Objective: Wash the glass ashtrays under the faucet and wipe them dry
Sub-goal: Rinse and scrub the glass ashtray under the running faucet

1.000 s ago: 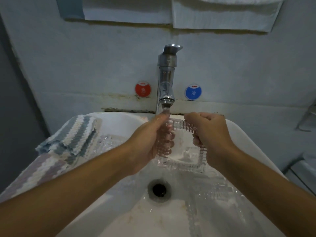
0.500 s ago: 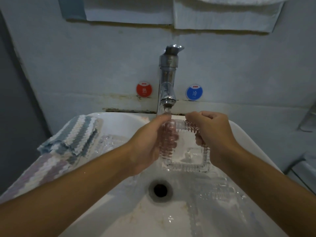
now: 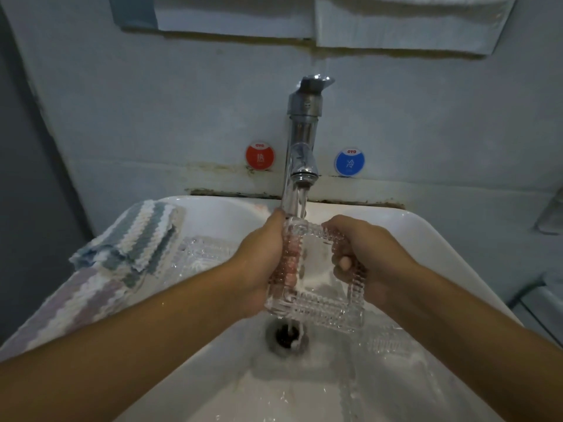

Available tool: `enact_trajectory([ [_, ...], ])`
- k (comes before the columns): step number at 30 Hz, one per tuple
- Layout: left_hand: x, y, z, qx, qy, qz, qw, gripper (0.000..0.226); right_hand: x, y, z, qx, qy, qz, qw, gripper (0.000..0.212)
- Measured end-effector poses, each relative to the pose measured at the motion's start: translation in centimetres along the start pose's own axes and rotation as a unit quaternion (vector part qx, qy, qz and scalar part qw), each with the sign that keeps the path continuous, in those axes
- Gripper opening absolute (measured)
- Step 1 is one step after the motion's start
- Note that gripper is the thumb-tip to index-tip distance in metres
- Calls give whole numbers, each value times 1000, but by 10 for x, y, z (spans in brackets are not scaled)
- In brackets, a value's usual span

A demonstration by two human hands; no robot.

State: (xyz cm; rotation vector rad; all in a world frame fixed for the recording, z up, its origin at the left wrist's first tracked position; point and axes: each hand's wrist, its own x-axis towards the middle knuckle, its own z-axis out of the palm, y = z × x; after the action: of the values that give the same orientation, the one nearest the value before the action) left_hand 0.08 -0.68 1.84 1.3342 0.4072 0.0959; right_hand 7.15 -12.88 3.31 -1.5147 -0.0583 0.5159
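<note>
A small washroom, probably in a budget hotel: a white ceramic sink (image 3: 426, 239) sits against a stained, pale wall under a chrome faucet (image 3: 303, 141). Round red (image 3: 260, 157) and blue (image 3: 349, 162) branded hot-and-cold stickers flank it. A striped cloth (image 3: 131, 248) lies over the sink's left rim.

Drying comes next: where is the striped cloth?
The striped knitted cloth lies on the white sink's left rim, left of the left hand.
</note>
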Motion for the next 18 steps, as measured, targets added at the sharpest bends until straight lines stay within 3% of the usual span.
enact_trajectory([
  [3,1,-1,-1,-42,-30,-31,998,56,0,0,0,3,9,6,1000,16],
  [8,2,-6,10,54,-21,51,997,58,4,-4,-6,25,73,-21,997,19],
  [11,2,-6,12,58,-16,70,996,57,3,-5,-6,34,90,-41,995,19],
  [18,5,-4,-3,-1,-50,12,999,69,-4,0,3,4,53,-51,997,20],
])
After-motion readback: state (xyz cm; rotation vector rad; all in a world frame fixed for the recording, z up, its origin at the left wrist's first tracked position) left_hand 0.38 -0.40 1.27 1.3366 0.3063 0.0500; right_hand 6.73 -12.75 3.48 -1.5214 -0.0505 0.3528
